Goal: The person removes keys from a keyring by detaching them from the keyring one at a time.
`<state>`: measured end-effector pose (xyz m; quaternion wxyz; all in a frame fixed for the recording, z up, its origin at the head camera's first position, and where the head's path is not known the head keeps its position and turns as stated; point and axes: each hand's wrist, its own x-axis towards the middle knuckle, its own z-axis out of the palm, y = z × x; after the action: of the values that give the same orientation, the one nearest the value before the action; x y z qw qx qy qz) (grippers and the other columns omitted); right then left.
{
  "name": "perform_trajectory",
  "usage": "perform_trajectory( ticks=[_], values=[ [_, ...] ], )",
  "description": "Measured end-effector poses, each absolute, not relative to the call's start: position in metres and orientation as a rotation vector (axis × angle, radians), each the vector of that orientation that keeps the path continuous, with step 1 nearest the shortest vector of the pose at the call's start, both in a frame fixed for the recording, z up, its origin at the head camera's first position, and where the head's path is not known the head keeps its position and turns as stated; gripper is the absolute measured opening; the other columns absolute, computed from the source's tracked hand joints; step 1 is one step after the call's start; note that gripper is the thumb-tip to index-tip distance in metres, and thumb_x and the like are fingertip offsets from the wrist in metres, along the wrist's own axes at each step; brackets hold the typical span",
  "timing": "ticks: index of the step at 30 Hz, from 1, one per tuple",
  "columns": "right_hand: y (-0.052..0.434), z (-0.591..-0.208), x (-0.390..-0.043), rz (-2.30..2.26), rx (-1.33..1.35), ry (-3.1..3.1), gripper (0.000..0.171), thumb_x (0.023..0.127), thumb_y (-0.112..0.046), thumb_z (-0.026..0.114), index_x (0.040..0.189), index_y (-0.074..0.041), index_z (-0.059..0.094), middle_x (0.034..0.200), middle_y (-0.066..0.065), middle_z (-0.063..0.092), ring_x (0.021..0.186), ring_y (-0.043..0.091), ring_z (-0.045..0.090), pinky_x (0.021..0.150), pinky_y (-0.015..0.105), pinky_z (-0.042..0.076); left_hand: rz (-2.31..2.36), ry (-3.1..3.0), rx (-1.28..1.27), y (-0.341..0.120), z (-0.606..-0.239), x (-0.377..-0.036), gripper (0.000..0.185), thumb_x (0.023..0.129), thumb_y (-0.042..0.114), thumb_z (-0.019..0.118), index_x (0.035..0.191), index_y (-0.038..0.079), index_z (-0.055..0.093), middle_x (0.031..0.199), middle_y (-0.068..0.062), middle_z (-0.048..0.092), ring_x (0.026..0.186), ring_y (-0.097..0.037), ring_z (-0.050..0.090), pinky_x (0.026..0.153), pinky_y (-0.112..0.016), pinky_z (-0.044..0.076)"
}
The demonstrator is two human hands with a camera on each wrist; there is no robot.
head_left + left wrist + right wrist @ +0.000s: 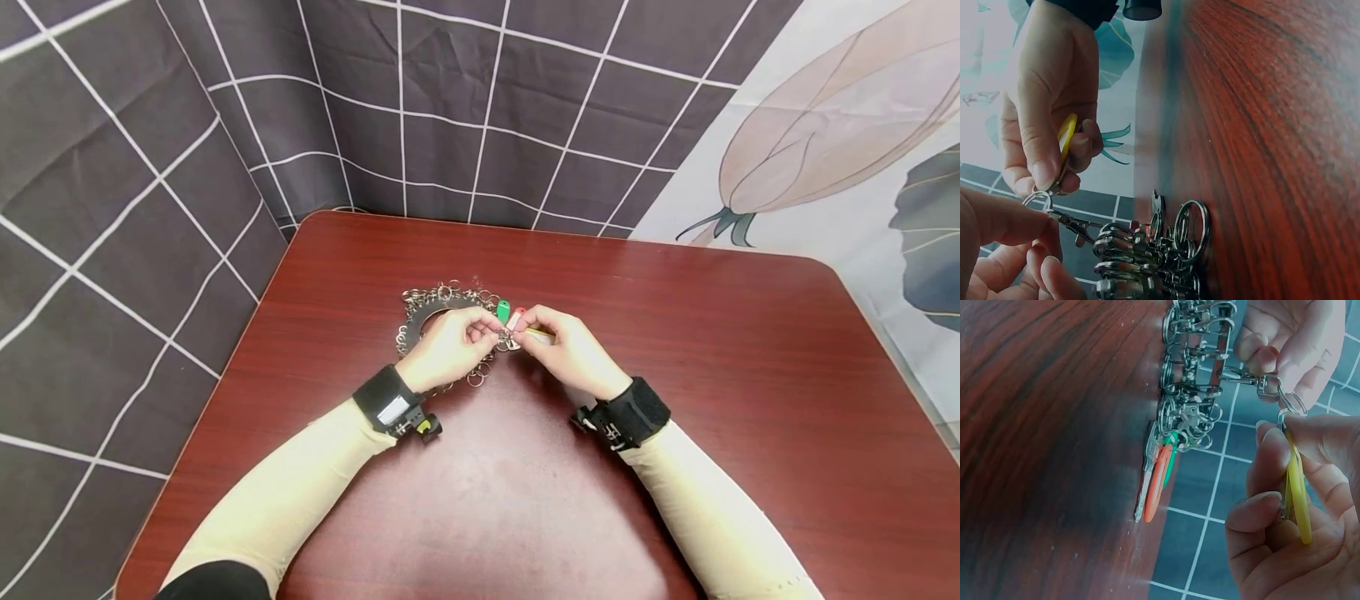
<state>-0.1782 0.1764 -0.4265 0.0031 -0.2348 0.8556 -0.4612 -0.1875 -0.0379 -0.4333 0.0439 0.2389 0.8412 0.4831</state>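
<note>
My left hand (pixel 453 346) pinches a split key ring (pixel 1039 201) that hangs from a metal swivel clasp (pixel 1075 225). Close against it, my right hand (pixel 566 350) holds a yellow key tag (pixel 1298 494) together with a key, mostly hidden by the fingers. The tag's small ring (pixel 1282 417) meets the split ring at the fingertips. That clasp leads to a dark round ring plate (pixel 450 303), hung all around with several clasps and split rings. A green tag (pixel 503 311) and a red tag (pixel 1159 481) hang from it, a metal key (pixel 1144 484) beside them.
The plate lies on a reddish-brown wooden table (pixel 712 375), left of centre. Dark curtains with white grid lines (pixel 442 108) stand behind and to the left. A light flower-patterned cloth (pixel 817 158) hangs at the right. Each wrist wears a black strap with a camera.
</note>
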Motion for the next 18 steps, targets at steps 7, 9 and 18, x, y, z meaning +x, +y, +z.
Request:
perform_trajectory(
  ticks=[7, 9, 18],
  values=[
    [0.1751, -0.4276, -0.1792, -1.461, -0.719, 2.676, 0.004, 0.091, -0.013, 0.067, 0.094, -0.013, 0.064, 0.087, -0.003, 0.063, 0.078, 0.013, 0.058, 0.071, 0.023, 0.046, 1.486, 2.598, 0.740, -0.0384, -0.4313, -0.1877, 0.010, 0.092, 0.013, 0.064, 0.101, 0.015, 0.066, 0.078, 0.004, 0.061, 0.068, -0.011, 0.057, 0.062, -0.027, 0.049],
    [0.1746, -0.4283, -0.1799, -1.460, -0.720, 2.683, 0.004, 0.091, -0.015, 0.067, 0.094, -0.013, 0.065, 0.086, -0.003, 0.063, 0.076, 0.012, 0.057, 0.069, 0.023, 0.045, 1.504, 2.606, 0.727, -0.0384, -0.4306, -0.1876, 0.009, 0.091, 0.013, 0.064, 0.100, 0.013, 0.065, 0.079, 0.004, 0.061, 0.071, -0.010, 0.057, 0.064, -0.026, 0.049],
    [0.1697, -0.4217, -0.1761, -1.477, -0.668, 2.656, 0.004, 0.091, -0.005, 0.066, 0.095, -0.004, 0.065, 0.085, 0.007, 0.064, 0.074, 0.019, 0.056, 0.067, 0.025, 0.044, 1.483, 2.669, 0.742, -0.0390, -0.4276, -0.1840, 0.008, 0.089, 0.011, 0.065, 0.096, 0.012, 0.062, 0.074, 0.002, 0.057, 0.068, -0.011, 0.054, 0.060, -0.026, 0.046]
  ],
)
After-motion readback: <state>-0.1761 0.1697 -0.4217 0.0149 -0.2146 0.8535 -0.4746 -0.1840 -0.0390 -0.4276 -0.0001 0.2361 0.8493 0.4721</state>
